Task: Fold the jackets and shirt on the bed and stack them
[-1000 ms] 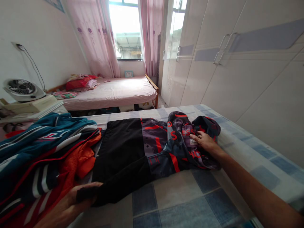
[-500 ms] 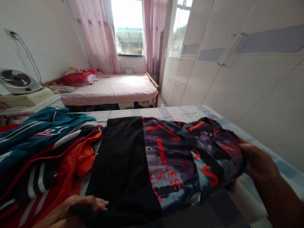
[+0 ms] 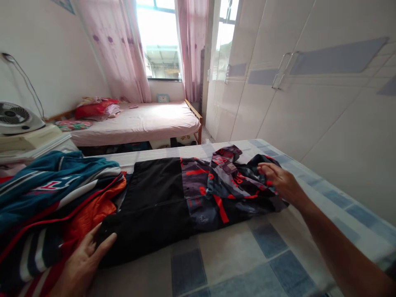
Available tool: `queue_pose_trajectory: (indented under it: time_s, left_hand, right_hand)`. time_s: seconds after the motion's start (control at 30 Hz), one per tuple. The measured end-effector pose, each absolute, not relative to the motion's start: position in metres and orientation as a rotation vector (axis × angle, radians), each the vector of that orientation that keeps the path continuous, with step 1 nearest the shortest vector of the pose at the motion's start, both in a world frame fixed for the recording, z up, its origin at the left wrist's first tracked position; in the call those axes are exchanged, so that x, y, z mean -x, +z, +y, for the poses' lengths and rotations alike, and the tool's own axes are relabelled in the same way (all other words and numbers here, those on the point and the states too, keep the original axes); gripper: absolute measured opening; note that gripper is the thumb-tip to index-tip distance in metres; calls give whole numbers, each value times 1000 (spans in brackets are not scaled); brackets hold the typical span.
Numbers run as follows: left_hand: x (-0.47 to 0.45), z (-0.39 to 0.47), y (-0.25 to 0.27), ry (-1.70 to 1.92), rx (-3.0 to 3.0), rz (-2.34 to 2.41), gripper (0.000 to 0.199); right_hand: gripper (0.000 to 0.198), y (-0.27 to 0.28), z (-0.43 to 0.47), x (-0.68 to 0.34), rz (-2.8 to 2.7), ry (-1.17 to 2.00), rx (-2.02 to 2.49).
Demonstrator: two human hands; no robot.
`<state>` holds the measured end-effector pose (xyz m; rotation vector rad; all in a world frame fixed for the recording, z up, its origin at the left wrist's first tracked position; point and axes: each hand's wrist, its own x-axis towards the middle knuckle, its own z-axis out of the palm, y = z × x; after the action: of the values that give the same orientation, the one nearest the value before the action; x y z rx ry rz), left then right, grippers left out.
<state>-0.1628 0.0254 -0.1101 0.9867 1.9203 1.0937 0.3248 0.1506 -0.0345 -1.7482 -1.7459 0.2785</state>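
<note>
A shirt (image 3: 161,206) lies folded over lengthwise on the bed, its wide black part to the left and its grey part with red print to the right. At the near left corner of the black part is my left hand (image 3: 83,258), thumb and fingers apart, touching the hem. My right hand (image 3: 286,183) is closed at the shirt's right end, its fingertips pinching the dark printed cloth. The collar, with a label inside, stands up a little left of that hand. Cloth partly hides the fingertips of both hands.
A pile of clothes (image 3: 46,198), teal, orange, navy and red, lies at the left. The blue-and-white checked sheet (image 3: 235,264) covers the near bed. Beyond are a pink bed (image 3: 148,119), a fan (image 3: 18,117) on a cabinet, and white wardrobes (image 3: 324,103) along the right.
The shirt's near side has been folded over its far side, leaving it narrower. My left hand has opened at the hem. My right hand has moved left and away from me.
</note>
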Motion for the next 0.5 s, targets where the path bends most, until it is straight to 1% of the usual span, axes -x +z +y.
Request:
queue_pose_trajectory:
  time_s: [0.07,0.13,0.23,0.3,0.37,0.43,0.5]
  left_hand:
    - [156,20,-112,1086,-867,1877,82]
    - [144,19,-105,1098,-852,1893,84]
    - [124,23,-85,1120,-987,2025,80]
    - [117,25,-71,1172,-1072,2077,73]
    - [116,24,-64,1215,-1148,2146,65]
    - [121,20,-67,1164,-1249,2206,61]
    - [128,14,-75,1025,-1358,2210,60]
  right_hand:
    - [51,-58,122,-340,-1718,293,1871]
    - [55,-77,100,-351,-1739,298,1976]
    - [51,-90,88,-359,-1791,349,1991]
    - [45,-87,87,-362,-1753,377,1901]
    - [44,-80,87,-366,-1678,361,1800]
    - [44,-74,85,-372,-1635,315,1775]
    - [43,-75,81,-377,-1664,301,1816]
